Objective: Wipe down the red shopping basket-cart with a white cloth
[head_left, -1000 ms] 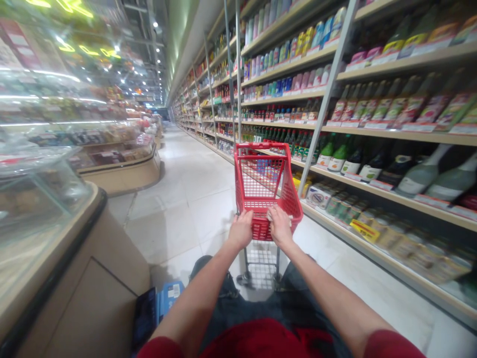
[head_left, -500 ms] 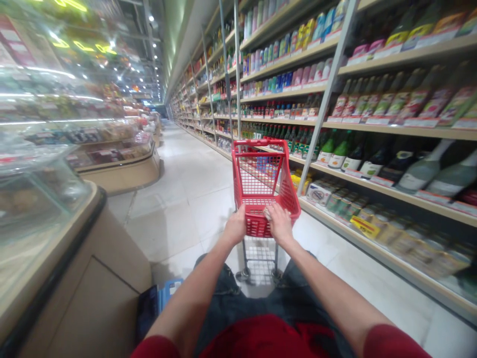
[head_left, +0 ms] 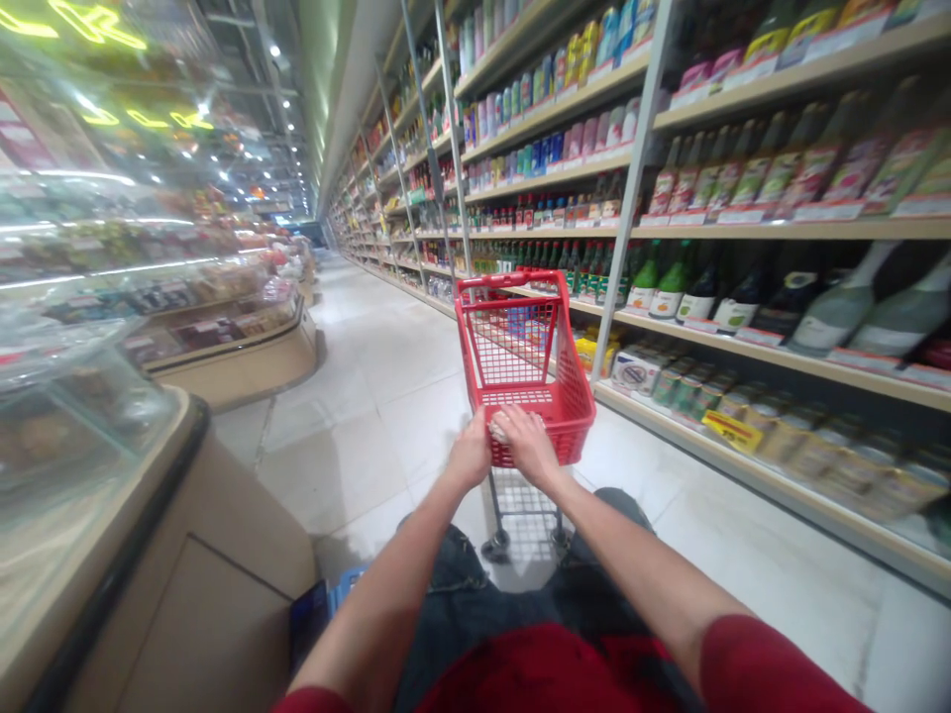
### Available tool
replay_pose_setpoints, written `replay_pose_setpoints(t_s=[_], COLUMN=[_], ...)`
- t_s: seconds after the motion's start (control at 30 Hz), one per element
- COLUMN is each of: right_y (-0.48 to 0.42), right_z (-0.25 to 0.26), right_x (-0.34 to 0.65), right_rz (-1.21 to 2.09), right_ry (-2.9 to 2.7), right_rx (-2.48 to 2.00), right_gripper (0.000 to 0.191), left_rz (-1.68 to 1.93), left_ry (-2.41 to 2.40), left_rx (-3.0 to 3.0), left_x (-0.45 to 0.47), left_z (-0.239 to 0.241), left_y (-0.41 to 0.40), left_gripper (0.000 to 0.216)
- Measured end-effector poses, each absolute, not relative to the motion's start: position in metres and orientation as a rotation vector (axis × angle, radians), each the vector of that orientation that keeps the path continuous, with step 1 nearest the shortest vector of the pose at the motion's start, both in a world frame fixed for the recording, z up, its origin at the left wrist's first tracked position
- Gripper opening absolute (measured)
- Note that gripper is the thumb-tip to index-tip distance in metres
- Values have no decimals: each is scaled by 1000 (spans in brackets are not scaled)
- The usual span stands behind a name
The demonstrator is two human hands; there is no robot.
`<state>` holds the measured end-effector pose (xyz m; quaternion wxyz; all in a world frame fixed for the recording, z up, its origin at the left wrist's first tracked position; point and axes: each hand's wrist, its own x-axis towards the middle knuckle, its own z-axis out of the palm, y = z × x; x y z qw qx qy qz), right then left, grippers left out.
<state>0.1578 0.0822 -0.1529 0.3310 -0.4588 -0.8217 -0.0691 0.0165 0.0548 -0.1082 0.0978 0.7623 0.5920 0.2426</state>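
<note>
A small red plastic shopping cart [head_left: 576, 396] stands straight in front of me, its grid back panel and basket tilted slightly. My left hand [head_left: 471, 451] is closed around the left end of the cart's near edge. Close beside it, my right hand [head_left: 526, 444] curls over the same edge, fingers pointing away from me. A small pale, crumpled-looking thing [head_left: 499, 428] shows at the right hand's fingers; its kind is too small to tell. The cart's dark legs and wheels [head_left: 496, 547] reach the floor between my knees.
Tall shelves [head_left: 788, 233] of bottles and cans line the right side. At the left a glass-topped counter [head_left: 178, 416] comes close, with a rounded display case [head_left: 238, 361] beyond. A pale tiled aisle [head_left: 357, 347] runs ahead. Something blue [head_left: 343, 586] sits by my left forearm.
My right hand has slid left along the cart's near edge, up to my left hand. The view has turned slightly, and the left counter looks nearer.
</note>
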Motion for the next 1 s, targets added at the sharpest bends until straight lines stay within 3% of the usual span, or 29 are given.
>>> replay_pose_setpoints(t_s=[0.2, 0.5, 0.73, 1.0], right_y=[83, 88, 89, 71], right_z=[-159, -159, -159, -226], right_x=[214, 181, 182, 175], right_rz=[-259, -191, -242, -124], right_ry=[-1887, -2094, -2091, -2314], right_rx=[-1401, -1206, -1039, -1007], right_gripper=[50, 55, 43, 31], left_rz=[679, 265, 392, 379], left_ry=[1789, 1896, 1854, 1916], left_rx=[2316, 2430, 2342, 2326], left_x=[27, 27, 20, 10], left_z=[-120, -115, -114, -130], left_y=[53, 54, 57, 39], left_gripper=[64, 61, 64, 70])
